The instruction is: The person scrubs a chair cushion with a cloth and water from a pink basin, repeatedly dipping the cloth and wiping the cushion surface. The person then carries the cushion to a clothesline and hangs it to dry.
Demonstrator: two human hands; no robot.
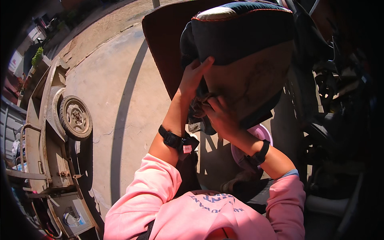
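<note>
A bulky padded seat [240, 36] with dark fabric, red piping and a dirty brown side stands tilted in front of me. My left hand [193, 75] grips its left edge, the thumb lying over the dark side panel. Lower down, my right hand [220, 115] pinches a crumpled greyish cloth [201, 105] against the seat's lower left corner. Whether this cloth is a loose rag or part of the cover, I cannot tell. Shadow hides much of the seat's underside.
Below my right forearm stands a pink basin [267, 132]. A dark red-brown panel [162, 45] rises behind the seat. On the left is a rusty metal cart [39, 144] with a rubber-tyred wheel [76, 118]. Shaded vehicle parts [325, 87] crowd the right, above concrete ground [99, 99].
</note>
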